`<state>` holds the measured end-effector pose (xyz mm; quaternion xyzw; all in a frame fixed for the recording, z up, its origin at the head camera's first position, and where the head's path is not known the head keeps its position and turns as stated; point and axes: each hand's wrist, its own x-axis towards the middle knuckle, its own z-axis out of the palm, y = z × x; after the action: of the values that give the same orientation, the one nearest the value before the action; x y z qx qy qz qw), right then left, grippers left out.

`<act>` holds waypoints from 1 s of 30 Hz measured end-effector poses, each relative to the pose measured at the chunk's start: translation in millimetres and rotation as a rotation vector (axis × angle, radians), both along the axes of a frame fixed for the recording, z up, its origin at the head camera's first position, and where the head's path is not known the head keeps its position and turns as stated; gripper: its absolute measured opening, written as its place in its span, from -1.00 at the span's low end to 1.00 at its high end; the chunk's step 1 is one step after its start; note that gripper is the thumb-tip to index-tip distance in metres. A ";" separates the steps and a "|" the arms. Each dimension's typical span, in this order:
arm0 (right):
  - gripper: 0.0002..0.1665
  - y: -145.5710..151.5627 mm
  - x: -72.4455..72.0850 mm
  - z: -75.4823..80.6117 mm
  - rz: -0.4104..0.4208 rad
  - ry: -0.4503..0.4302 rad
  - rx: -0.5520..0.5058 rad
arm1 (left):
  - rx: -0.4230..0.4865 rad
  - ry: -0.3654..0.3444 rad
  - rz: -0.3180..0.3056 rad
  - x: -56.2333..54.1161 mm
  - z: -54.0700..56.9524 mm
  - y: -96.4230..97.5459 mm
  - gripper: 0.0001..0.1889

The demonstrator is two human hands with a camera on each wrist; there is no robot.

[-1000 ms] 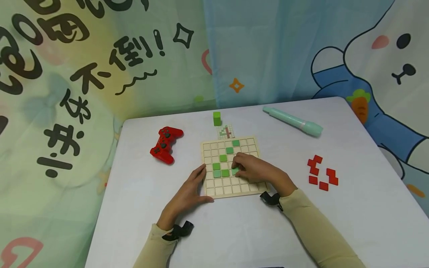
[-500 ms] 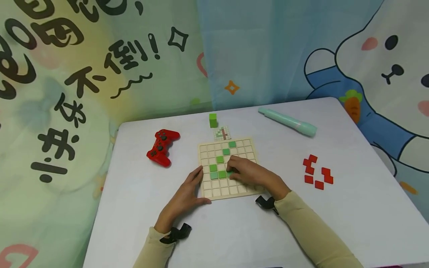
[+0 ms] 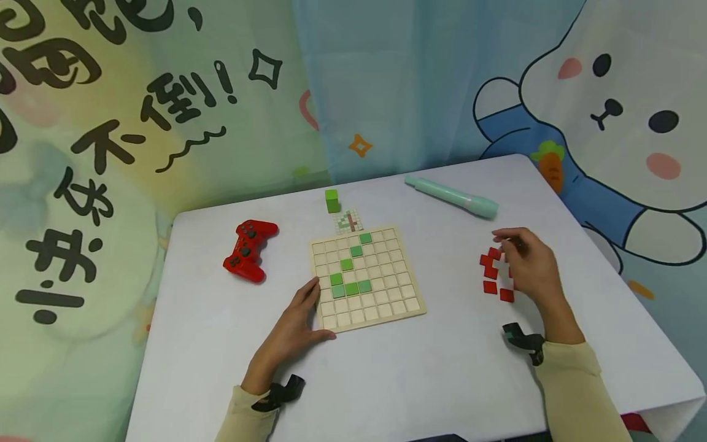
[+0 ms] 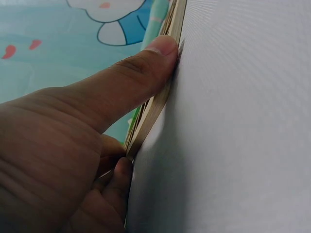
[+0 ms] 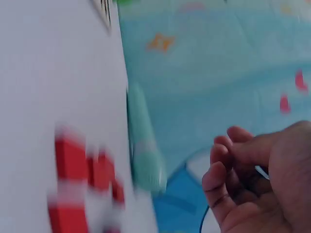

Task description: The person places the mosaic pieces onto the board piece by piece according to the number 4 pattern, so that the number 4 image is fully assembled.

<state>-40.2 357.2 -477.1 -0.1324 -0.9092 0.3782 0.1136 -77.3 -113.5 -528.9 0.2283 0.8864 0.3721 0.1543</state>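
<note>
Nearest to us on the white table [image 3: 403,380], the left hand [image 3: 291,326] touches the wooden grid board [image 3: 383,271] at its 8 o'clock corner. We see its thumb on the near edge and its fingers spread along the side. On the board we count seven green square tiles [image 3: 351,288]. They step down from 12 o'clock to 9 o'clock, and a row of three goes back to the middle.

At 3 o'clock from the board, the right hand [image 3: 528,265] is up by the red square tiles [image 3: 490,272] and hides some of them. Its fingers are loosely bent and hold nothing that we can see.

A red game controller [image 3: 250,250] lies at 9 o'clock. At 11 o'clock we find a little grid card [image 3: 348,221], then a green cube [image 3: 332,201]. A mint marker pen [image 3: 453,197] lies between 1 and 2 o'clock.
</note>
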 end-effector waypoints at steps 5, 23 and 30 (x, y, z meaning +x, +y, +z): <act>-0.54 35.3 3.1 -16.3 -0.155 -0.172 -0.049 | -0.016 0.002 0.000 -0.6 -0.7 -4.6 0.23; -0.47 51.7 2.1 -51.5 -0.068 -0.270 -0.001 | -0.016 -0.004 -0.015 -2.4 -1.6 -1.7 0.24; -0.49 48.6 -0.9 -48.6 0.007 -0.260 0.041 | -0.013 -0.005 -0.012 -1.4 -0.4 -1.6 0.24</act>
<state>-41.0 405.8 -525.7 -0.1748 -0.9241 0.3397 -0.0036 -78.7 -115.0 -529.3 0.2316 0.8871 0.3658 0.1602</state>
